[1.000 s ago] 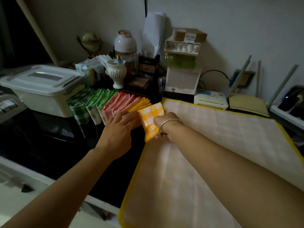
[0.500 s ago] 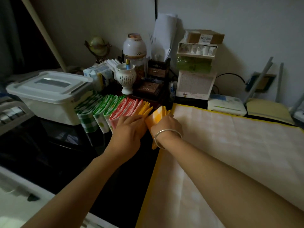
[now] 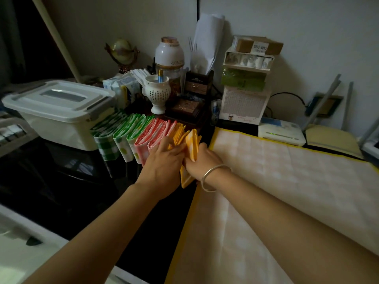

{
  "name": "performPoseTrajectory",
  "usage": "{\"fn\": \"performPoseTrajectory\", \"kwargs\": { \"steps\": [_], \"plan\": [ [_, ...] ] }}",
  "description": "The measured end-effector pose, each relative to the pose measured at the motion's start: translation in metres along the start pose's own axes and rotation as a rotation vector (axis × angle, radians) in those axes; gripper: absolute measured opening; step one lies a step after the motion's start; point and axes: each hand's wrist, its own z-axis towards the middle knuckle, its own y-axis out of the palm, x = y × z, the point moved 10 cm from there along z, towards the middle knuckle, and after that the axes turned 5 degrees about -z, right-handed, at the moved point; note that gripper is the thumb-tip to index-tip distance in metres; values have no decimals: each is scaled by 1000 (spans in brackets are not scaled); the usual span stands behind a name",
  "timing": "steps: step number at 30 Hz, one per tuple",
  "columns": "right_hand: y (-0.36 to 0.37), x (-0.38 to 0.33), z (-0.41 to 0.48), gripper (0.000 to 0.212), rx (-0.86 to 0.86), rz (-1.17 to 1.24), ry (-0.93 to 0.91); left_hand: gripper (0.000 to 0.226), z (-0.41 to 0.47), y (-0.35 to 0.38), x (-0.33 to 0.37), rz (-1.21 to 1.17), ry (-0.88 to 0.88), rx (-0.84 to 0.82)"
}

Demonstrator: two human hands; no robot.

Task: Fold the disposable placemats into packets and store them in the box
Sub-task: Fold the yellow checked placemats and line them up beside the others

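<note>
A row of folded placemat packets stands on edge on the dark table: green ones point(image 3: 114, 138), pink ones point(image 3: 152, 134), then yellow ones point(image 3: 179, 132). My right hand point(image 3: 202, 162), with a silver bangle at the wrist, grips a yellow checked packet point(image 3: 192, 144) upright at the row's right end. My left hand point(image 3: 164, 162) presses against the pink and yellow packets and holds the row together. The white storage box point(image 3: 55, 117) stands at the row's left end with its lid closed. A large unfolded placemat point(image 3: 287, 181) with a yellow border lies spread at the right.
Behind the row stand a white pen cup point(image 3: 159, 95), a white jar point(image 3: 169, 54), a dark wooden holder point(image 3: 198, 85), stacked cartons point(image 3: 246, 83) and a white router point(image 3: 280, 134). A small globe point(image 3: 122, 52) is at the back left. The wall closes the far side.
My right hand has brought the yellow packet from flat and facing me to upright against the row's end. My left hand has stayed on the row. The view has shifted closer.
</note>
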Motion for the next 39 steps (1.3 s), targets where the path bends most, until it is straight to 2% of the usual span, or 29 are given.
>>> {"fn": "performPoseTrajectory", "kwargs": {
  "steps": [1,4,9,13,15,17,19,23,26,29,33,37,39],
  "plan": [
    [4,2,2,50,-69,53,7,59,-1,1,0,0,16,-14],
    [12,4,4,55,-175,208,41,42,-6,-8,-1,-88,20,35],
    [-1,10,11,52,63,93,139,48,-18,-31,-14,-483,-92,255],
    [1,-8,27,72,64,21,186,52,-22,-38,-28,-597,-137,355],
    [3,-13,34,63,73,85,158,51,-26,-41,-40,-645,-190,388],
    [9,-13,36,51,75,259,108,55,-30,-43,-48,-610,-206,407],
    [22,-5,34,49,38,422,101,52,-32,-42,-47,-554,-184,408],
    [43,0,37,67,22,671,110,47,-35,-36,-45,-554,-199,428],
    [45,-4,39,69,37,715,136,42,-37,-34,-38,-516,-177,420],
    [41,-10,43,57,45,633,148,48,-40,-29,-34,-475,-193,381],
    [41,-17,49,55,39,590,138,53,-46,-32,-28,-478,-121,386],
    [49,-17,49,71,-1,789,142,50,-48,-28,-16,-427,-63,345],
    [50,-13,45,71,-34,874,172,49,-50,-29,-9,-389,-50,354]
  ]
}}
